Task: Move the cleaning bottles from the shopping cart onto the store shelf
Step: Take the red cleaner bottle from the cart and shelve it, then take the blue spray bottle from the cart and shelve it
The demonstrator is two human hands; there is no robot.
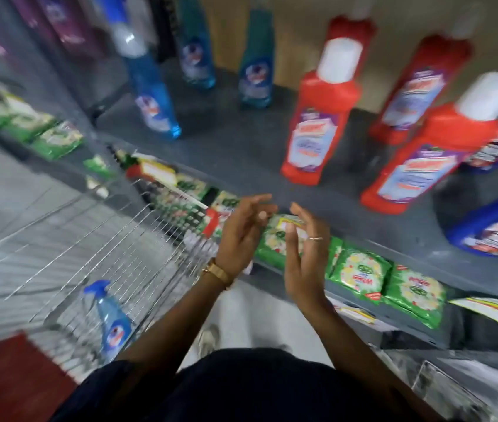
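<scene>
Between cart and shelf, we are holding both hands empty, fingers spread.

Nearest us, one spray bottle (110, 321) is standing in the cart (59, 239), low to our left, while our left hand (241, 236) and right hand (302, 257) are hovering apart over the green packets (360, 272). We are judging that a hurried lift could be snagging the trigger on the wire wall. Farther off, red bottles (318, 123) and blue bottles (156, 95) are crowding the shelf (241, 141), risking a knock-over.
</scene>
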